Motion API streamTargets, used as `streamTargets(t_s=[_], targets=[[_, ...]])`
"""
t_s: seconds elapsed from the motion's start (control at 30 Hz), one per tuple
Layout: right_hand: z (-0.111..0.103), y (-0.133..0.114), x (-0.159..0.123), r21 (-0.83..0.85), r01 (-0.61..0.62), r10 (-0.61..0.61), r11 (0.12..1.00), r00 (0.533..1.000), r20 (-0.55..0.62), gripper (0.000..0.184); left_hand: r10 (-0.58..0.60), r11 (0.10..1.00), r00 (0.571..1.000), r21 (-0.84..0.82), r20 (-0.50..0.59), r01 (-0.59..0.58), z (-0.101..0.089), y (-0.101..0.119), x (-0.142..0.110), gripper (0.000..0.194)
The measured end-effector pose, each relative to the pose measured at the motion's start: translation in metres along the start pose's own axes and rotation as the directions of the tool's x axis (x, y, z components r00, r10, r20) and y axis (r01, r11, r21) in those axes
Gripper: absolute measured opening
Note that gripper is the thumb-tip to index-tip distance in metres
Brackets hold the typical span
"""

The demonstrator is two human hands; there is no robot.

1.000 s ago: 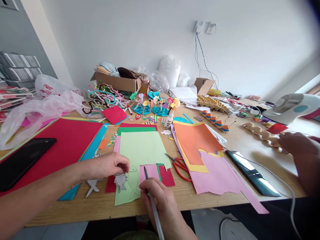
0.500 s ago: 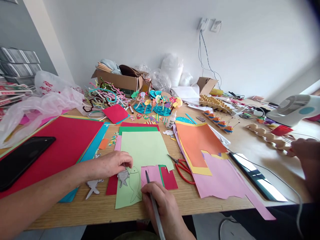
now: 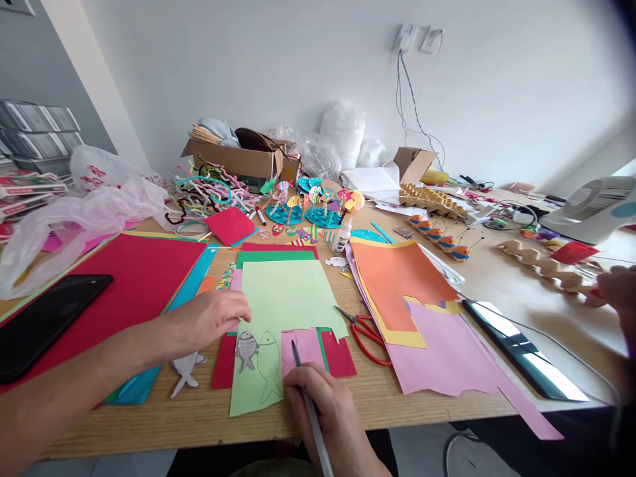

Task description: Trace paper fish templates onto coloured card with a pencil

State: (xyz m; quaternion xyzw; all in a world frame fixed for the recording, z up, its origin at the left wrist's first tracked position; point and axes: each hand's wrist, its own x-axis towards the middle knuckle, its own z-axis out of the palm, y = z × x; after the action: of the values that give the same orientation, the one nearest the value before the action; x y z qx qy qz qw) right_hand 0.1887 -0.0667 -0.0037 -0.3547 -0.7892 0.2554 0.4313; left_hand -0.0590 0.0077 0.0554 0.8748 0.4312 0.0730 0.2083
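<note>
A light green sheet (image 3: 285,291) lies in front of me with a pencilled fish outline (image 3: 269,368) near its lower edge. Beside the outline, on the sheet, rests a small grey fish cutout (image 3: 246,349). My left hand (image 3: 211,321) sits palm down at the sheet's left edge, just above the cutout, with loosely bent fingers and nothing in them. My right hand (image 3: 330,414) grips a grey pencil (image 3: 307,401), whose tip rests on a pink scrap (image 3: 303,346) right of the outline. A second grey fish cutout (image 3: 186,371) lies on the table to the left.
Red-handled scissors (image 3: 366,331) lie right of the green sheet, next to orange and pink sheets (image 3: 397,278). A black phone (image 3: 44,324) rests on a big red sheet (image 3: 134,278). A dark tablet (image 3: 521,358) is at right. Another person's hand (image 3: 619,291) touches a carton strip (image 3: 546,268).
My left hand has let go of the grey fish cutout and moved up and left; the cutout now lies free on the green sheet. The right hand and pencil have barely shifted.
</note>
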Motion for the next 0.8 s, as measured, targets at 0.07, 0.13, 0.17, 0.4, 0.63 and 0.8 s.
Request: streamTargets(t_s=[0.07,0.13,0.17,0.4,0.63,0.8], targets=[[0.001,0.002,-0.001,0.009,-0.011,0.011,1.0,1.0,0.004,0.02,0.028,1.0,0.999,0.006,0.028,-0.028,0.002,0.001,-0.009,0.033],[0.002,0.003,-0.002,0.015,-0.015,0.014,1.0,1.0,0.01,0.02,0.072,0.997,0.996,0.005,0.049,-0.073,0.007,0.001,-0.018,0.037],[0.003,0.003,-0.003,0.016,-0.013,0.013,1.0,1.0,0.01,0.021,0.094,0.996,0.994,0.009,0.05,-0.094,0.01,0.0,-0.023,0.038],[0.005,0.006,-0.005,0.02,-0.012,0.012,1.0,1.0,-0.013,0.018,0.233,0.965,0.972,0.13,-0.032,-0.227,0.038,-0.012,-0.046,0.07],[-0.001,0.0,0.0,-0.003,0.008,-0.008,1.0,1.0,0.021,0.019,0.219,0.95,0.975,0.235,-0.03,-0.207,0.056,-0.004,-0.053,0.07],[0.0,-0.001,0.0,-0.015,0.01,-0.01,1.0,1.0,-0.001,0.019,0.245,0.938,0.968,0.266,-0.052,-0.223,0.061,0.0,-0.061,0.069]])
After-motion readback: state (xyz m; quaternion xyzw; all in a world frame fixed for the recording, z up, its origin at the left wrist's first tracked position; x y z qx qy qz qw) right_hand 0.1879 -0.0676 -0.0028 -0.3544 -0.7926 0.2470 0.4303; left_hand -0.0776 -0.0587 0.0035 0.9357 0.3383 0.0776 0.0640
